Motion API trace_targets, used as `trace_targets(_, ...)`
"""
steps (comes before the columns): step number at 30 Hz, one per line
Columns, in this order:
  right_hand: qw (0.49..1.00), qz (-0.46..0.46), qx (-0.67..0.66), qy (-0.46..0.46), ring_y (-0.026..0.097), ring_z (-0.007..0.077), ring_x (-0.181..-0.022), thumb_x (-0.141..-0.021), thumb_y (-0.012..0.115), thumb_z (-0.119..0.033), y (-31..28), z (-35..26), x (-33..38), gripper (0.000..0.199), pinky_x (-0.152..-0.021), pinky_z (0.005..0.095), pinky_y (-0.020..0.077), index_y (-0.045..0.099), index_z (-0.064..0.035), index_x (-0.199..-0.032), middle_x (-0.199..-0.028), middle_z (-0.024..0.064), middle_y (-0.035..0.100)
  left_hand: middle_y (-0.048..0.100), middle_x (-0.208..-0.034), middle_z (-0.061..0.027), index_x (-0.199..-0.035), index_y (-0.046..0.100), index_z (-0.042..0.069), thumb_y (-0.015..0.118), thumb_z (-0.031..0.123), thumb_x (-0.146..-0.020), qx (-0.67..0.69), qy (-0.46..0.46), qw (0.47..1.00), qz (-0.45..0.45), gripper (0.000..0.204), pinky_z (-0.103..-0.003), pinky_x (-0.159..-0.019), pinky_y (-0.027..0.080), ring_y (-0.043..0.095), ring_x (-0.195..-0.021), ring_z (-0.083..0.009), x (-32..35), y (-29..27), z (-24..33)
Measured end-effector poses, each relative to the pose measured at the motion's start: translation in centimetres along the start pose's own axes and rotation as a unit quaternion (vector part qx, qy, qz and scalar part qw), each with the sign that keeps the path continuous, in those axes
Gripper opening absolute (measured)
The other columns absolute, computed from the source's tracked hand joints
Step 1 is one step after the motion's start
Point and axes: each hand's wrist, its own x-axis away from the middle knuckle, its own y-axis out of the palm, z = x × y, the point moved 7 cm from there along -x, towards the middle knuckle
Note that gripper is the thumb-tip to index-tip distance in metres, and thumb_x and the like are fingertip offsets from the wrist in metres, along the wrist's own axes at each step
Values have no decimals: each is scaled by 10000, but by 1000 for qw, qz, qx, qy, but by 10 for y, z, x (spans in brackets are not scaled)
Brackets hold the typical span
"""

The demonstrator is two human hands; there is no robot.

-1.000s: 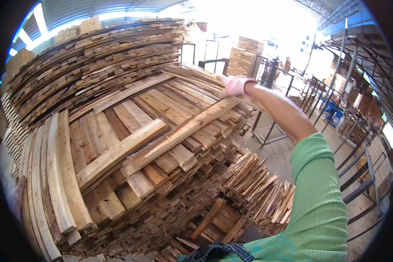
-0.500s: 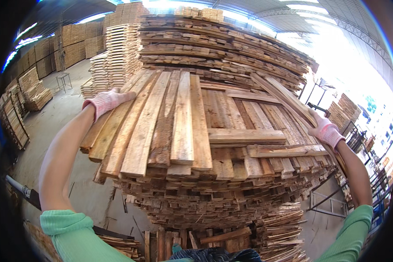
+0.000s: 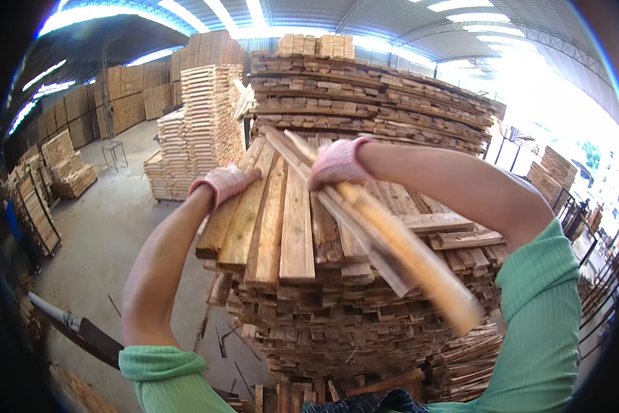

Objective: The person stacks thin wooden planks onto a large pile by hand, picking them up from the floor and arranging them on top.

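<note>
My right hand (image 3: 338,165), in a pink glove, is closed around wooden slats (image 3: 409,248) that slant over the top of a tall lumber stack (image 3: 364,330); their near ends are smeared by motion. My left hand (image 3: 228,184), gloved alike, rests at the left edge of a row of boards (image 3: 296,227) laid side by side on the stack. Its fingers lie over the outermost board, with the thumb stretched along the top. Under the slats in my right hand, part of the row is hidden.
Behind the stack stands a higher pile of layered boards (image 3: 364,96). Pale slat stacks (image 3: 203,124) rise at the left, near a small metal stool (image 3: 114,153). Short crosswise boards (image 3: 464,239) lie at the stack's right. Loose sticks (image 3: 464,358) are piled below.
My right hand has carried the slats from the stack's right edge leftward over the row of boards. My left hand stays at the row's left side. The view has shifted.
</note>
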Motion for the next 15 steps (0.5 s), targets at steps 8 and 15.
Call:
trace_targets(8,960,20,-278,14,596,362,-1159,-840,678,-622,-12,9,34,1080,-927,461,566,127,-50,-1572,-1439,272,461,477,-1447,-279,-1487,345,-55,454,687,-868,5,-15,1000,4,972,-408,-1102,382,478,-1347,-374,8,1,4)
trace_targets(15,936,237,-262,16,612,117,-774,-942,656,-409,-24,152,162,600,-678,290,543,497,-84,-1420,-1003,77,653,557,-1363,-253,-1435,451,49,492,482,-934,-233,43,956,172,663,-473,-1028,433,560,-1228,-402,-12,-74,11)
